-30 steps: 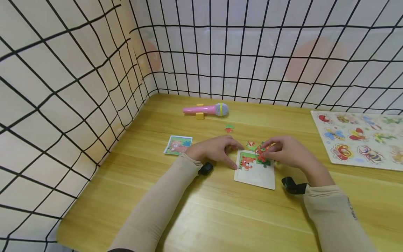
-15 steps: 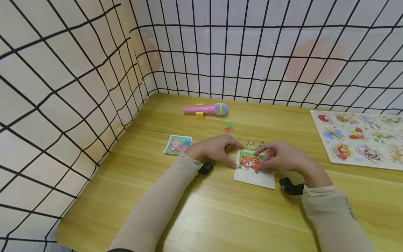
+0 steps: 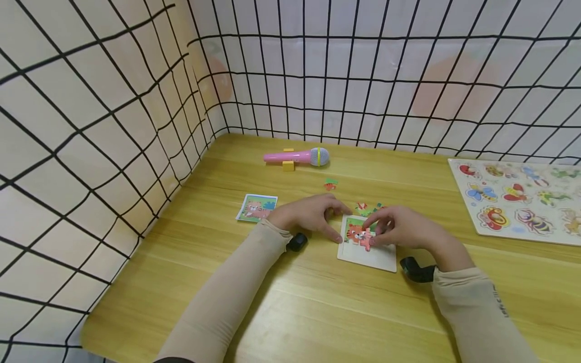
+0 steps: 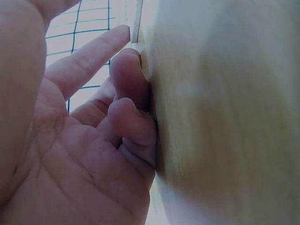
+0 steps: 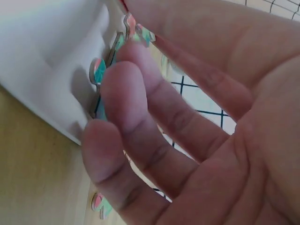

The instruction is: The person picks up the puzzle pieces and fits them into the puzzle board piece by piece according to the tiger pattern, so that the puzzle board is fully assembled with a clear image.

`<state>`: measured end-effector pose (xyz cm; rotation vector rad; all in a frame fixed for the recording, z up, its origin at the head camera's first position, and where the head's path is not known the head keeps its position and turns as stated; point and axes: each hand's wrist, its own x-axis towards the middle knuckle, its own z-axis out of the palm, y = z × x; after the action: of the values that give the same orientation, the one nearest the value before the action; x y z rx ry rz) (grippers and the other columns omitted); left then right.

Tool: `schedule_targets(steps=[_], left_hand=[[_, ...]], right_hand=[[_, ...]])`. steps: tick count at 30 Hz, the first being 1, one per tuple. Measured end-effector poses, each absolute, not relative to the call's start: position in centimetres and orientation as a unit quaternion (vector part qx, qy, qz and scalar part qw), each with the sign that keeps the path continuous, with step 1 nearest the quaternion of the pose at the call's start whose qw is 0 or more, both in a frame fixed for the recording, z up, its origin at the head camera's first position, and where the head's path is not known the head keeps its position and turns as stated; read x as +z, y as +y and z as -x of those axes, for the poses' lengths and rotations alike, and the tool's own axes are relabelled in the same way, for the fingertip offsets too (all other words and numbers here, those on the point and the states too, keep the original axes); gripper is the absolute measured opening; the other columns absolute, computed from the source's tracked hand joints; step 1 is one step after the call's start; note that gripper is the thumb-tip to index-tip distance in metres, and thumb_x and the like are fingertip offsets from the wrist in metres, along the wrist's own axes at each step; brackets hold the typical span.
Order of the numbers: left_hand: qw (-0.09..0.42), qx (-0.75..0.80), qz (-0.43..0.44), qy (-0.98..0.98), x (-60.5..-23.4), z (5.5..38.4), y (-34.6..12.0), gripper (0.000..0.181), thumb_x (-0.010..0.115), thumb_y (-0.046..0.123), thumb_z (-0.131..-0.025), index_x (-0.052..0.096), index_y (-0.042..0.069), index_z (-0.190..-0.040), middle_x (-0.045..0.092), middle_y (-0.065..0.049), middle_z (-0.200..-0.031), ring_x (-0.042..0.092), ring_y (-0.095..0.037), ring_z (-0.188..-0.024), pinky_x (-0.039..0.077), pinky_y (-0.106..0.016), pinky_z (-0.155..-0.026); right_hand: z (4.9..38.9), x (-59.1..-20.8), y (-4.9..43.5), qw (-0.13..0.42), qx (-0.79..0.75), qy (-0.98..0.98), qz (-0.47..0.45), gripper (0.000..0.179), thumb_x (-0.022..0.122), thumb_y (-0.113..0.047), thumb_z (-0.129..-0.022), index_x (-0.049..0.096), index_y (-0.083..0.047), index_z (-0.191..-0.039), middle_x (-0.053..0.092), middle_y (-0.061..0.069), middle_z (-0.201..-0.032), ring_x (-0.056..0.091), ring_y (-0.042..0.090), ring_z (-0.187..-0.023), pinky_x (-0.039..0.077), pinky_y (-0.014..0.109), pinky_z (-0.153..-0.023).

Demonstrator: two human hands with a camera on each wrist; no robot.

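A small white puzzle board [image 3: 371,262] lies on the wooden table, with joined tiger-picture pieces [image 3: 352,231] in its upper left. My right hand [image 3: 406,229] pinches a reddish puzzle piece [image 3: 365,242] between thumb and fingers, over the board beside the joined pieces. In the right wrist view, its other fingers [image 5: 124,91] are bent close over the white board [image 5: 42,61]. My left hand [image 3: 312,214] is at the board's left side, thumb tip by the left edge and index finger near the upper left corner. Several loose puzzle pieces [image 3: 361,207] lie just behind the board.
Another puzzle piece [image 3: 330,185] lies farther back. A picture card [image 3: 256,208] is left of my left hand. Behind stands a pink toy microphone [image 3: 290,158] on yellow blocks. An insect-picture board [image 3: 522,201] lies at right. Black netting [image 3: 313,96] borders the table's back and left.
My right hand has brought the puzzle piece from the board's upper right corner left and toward me, beside the joined pieces. The left hand has stayed in place.
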<state>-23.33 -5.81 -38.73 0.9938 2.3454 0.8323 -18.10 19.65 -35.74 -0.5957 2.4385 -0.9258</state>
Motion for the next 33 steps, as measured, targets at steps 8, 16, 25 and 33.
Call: schedule_targets(steps=[8,16,25,33], left_hand=[[0.232,0.307,-0.359,0.85,-38.8,23.3,-5.8,0.069,0.09,0.034,-0.077,0.062,0.015,-0.137,0.053,0.002,-0.115,0.048,-0.014,-0.097,0.042,-0.024,-0.085],[0.232,0.309,-0.358,0.85,-38.8,23.3,-5.8,0.069,0.09,0.034,-0.078,0.062,0.014,-0.138,0.053,0.002,-0.115,0.048,-0.014,-0.097,0.042,-0.024,-0.085],[0.233,0.307,-0.357,0.851,-38.7,23.4,-5.8,0.07,0.09,0.034,-0.078,0.061,0.015,-0.139,0.053,0.002,-0.116,0.048,-0.014,-0.1,0.042,-0.024,-0.087],[0.24,0.314,-0.354,0.848,-38.8,23.4,-5.8,0.07,0.09,0.033,-0.078,0.061,0.014,-0.138,0.053,0.001,-0.116,0.048,-0.014,-0.099,0.041,-0.025,-0.087]], right_hand=[[17.8,-35.8,19.4,0.222,-0.319,0.896,0.217,0.028,0.078,-0.015,-0.088,0.072,-0.007,-0.114,0.058,0.002,-0.083,0.052,0.02,-0.074,0.044,0.033,-0.064],[17.7,-35.9,18.9,0.214,-0.313,0.898,0.224,0.026,0.082,-0.019,-0.086,0.072,-0.007,-0.107,0.059,0.0,-0.082,0.054,0.018,-0.074,0.045,0.034,-0.065],[17.8,-35.8,18.6,0.198,-0.295,0.91,0.213,0.026,0.083,-0.018,-0.085,0.07,-0.006,-0.105,0.059,0.001,-0.082,0.053,0.018,-0.074,0.044,0.035,-0.065],[17.6,-35.7,18.3,0.199,-0.3,0.91,0.206,0.021,0.083,-0.016,-0.084,0.073,-0.006,-0.101,0.059,0.001,-0.08,0.053,0.018,-0.074,0.043,0.035,-0.066]])
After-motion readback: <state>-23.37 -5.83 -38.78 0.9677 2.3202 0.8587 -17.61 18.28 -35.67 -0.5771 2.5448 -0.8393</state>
